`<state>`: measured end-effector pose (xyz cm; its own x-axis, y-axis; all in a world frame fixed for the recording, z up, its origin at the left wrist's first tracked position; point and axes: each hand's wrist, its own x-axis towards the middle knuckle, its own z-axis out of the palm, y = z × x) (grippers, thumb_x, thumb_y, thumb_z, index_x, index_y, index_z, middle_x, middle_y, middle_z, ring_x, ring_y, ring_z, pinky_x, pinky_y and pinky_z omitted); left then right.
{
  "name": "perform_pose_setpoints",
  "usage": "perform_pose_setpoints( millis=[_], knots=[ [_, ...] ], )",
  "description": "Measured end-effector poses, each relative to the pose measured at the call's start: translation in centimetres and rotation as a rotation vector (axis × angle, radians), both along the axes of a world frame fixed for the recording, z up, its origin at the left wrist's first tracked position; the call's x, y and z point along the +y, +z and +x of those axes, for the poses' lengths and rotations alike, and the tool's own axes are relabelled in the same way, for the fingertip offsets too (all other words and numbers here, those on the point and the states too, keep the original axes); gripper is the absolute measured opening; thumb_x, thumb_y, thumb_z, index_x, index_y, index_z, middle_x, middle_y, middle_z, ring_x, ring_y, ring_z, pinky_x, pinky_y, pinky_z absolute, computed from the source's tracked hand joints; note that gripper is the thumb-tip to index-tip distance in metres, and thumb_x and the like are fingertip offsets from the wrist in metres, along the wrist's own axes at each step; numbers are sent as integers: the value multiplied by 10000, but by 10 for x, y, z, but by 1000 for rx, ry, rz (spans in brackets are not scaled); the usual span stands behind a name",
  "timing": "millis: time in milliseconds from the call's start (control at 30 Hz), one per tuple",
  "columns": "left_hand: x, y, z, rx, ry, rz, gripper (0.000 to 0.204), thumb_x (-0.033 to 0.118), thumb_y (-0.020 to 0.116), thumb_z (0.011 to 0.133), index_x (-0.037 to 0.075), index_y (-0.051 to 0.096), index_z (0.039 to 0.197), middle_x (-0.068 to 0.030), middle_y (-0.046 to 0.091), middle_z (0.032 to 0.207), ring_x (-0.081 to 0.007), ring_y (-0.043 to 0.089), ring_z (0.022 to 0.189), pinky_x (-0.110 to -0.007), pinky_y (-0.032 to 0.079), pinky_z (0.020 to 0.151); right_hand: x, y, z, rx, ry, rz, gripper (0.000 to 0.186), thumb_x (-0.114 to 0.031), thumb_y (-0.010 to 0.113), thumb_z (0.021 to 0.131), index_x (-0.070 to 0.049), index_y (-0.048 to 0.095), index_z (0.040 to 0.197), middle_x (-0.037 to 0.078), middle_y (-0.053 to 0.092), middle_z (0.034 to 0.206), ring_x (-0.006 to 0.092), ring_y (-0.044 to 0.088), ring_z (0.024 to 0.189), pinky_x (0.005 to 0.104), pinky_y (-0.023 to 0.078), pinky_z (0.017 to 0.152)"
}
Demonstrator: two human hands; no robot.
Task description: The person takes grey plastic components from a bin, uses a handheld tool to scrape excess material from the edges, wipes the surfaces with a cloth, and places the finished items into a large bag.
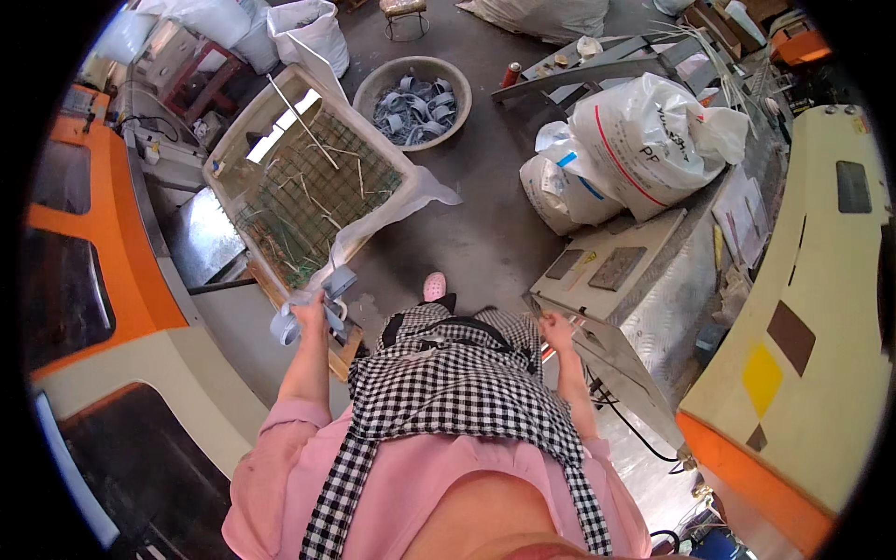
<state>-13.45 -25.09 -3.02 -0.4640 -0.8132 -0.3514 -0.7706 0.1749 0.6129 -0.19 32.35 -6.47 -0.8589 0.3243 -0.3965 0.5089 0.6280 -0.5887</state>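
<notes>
My left hand (311, 315) is closed around a few grey-blue moulded plastic pieces (283, 327) with rounded, ring-like ends, which stick out on both sides of the fingers. It is beside the near corner of a big pale tub (217, 166) holding murky water, a green mesh and several pale strips. My right hand (557, 331) hangs at my right side with its fingers curled, near a grey metal cabinet (605, 353). Whatever those fingers hold, if anything, is hidden. Similar grey pieces (411, 110) fill a round basin (459, 82) on the floor ahead.
Orange and cream machines (140, 243) (793, 280) stand close on both sides. Large white plastic sacks (644, 140) rest on the right-hand cabinet; more white sacks (308, 37) are at the far left. A red can (511, 75) stands near a metal frame (597, 79). Black cables (611, 411) hang low at right.
</notes>
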Motion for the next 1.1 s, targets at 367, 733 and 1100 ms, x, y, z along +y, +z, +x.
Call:
perform_pose_setpoints(
  millis=[367, 733, 1100],
  knots=[
    [23, 11, -136, 68, 55, -202, 1031, 262, 845, 530, -99, 256, 1295, -249, 392, 1291, -318, 431, 1163, -353, 349, 968, 3, 127, -313, 77, 295, -59, 307, -152, 582, 821, -55, 528, 1107, 143, 581, 956, 324, 556, 908, 402, 443, 793],
    [154, 86, -211, -35, 385, -36, 962, 211, 819, 567, -51, 254, 1301, -233, 521, 1084, -258, 579, 671, -350, 498, 572, 65, 132, -557, 169, 597, 67, 290, -155, 601, 793, -55, 527, 1054, 175, 566, 959, 372, 547, 917, 439, 450, 768],
    [158, 55, -446, 38, -143, -384, 921, 370, 776, 632, -52, 306, 1301, -275, 479, 1208, -391, 485, 1097, -407, 382, 936, 90, 110, -685, 129, 599, 163, 292, -96, 627, 766, -38, 562, 1045, 162, 585, 923, 325, 572, 877, 400, 457, 757]
  ],
)
